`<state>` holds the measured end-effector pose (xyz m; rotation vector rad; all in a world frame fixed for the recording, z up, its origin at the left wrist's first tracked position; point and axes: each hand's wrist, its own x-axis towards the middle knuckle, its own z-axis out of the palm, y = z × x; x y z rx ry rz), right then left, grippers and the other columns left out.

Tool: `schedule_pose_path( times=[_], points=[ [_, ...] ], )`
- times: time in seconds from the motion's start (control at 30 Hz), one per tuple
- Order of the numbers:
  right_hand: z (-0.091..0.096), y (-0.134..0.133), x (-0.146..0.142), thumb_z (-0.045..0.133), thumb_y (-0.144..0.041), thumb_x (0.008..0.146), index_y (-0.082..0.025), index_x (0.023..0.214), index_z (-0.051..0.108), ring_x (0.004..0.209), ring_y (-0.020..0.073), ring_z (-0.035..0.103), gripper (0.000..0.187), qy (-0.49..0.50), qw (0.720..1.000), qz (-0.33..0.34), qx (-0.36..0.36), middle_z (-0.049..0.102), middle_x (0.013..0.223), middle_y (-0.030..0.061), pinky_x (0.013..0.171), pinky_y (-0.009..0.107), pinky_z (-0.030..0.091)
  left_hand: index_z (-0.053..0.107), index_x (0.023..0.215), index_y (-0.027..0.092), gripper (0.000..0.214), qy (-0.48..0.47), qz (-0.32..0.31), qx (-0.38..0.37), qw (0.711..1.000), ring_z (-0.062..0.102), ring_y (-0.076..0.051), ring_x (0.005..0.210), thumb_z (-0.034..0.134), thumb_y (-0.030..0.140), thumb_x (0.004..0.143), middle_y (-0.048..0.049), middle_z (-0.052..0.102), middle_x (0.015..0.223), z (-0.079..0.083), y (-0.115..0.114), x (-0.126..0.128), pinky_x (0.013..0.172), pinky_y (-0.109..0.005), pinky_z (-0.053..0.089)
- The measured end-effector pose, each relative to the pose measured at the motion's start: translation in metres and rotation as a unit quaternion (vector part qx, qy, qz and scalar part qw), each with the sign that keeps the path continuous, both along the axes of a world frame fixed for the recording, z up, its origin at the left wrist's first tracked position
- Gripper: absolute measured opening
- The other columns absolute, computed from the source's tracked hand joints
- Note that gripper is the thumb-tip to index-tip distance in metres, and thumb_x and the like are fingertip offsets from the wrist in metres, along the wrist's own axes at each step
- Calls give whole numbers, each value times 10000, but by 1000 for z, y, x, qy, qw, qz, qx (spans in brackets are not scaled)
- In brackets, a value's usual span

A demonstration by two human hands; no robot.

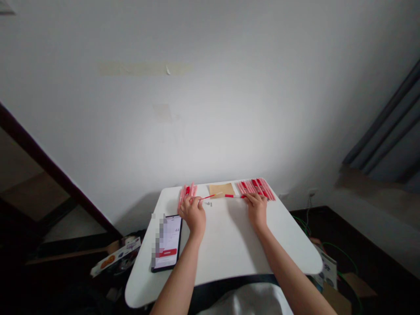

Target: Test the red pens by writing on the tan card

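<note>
My left hand (193, 211) is closed on a thin red stick (208, 197) that looks like a pen refill and points right, with a pale end. My right hand (257, 210) pinches a slim red-and-white tube (229, 196), perhaps a pen barrel, which points left. The two ends are close together over a tan paper sheet (226, 189); whether they touch I cannot tell. Beyond my left hand lies a small group of pink pen-like sticks (182, 192). A larger row of pink and red pen-like sticks (267, 188) lies behind my right hand.
A phone (171, 240) with a lit screen lies at the left of the white table (229, 253). Small dark marks or bits (208, 204) show near the paper. A wall (223, 131) rises behind the table. Boxes and green cables (306, 225) are on the floor at right.
</note>
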<state>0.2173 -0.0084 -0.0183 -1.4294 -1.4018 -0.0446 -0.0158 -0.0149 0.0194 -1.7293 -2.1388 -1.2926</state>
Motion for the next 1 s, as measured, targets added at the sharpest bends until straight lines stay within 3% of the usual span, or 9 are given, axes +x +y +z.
schedule_pose_path(
  times=[0.6, 1.0],
  points=[
    [-2, 2, 0, 410, -392, 927, -170, 923, 746, 883, 252, 454, 403, -7, 1000, -30, -2, 693, 938, 111, 822, 377, 336, 634, 796, 194, 96, 76, -54, 22, 995, 505, -257, 1091, 537, 198, 794, -75, 628, 1059, -7, -10, 21, 1032, -481, 287],
    [-3, 3, 0, 396, -420, 929, -187, 933, 745, 897, 256, 451, 420, -13, 999, -28, -19, 688, 958, 99, 825, 370, 333, 630, 752, 196, 96, 135, -61, -64, 987, 457, -276, 1115, 534, 203, 749, -83, 590, 1127, -7, -15, 28, 1026, -529, 259]
  ],
)
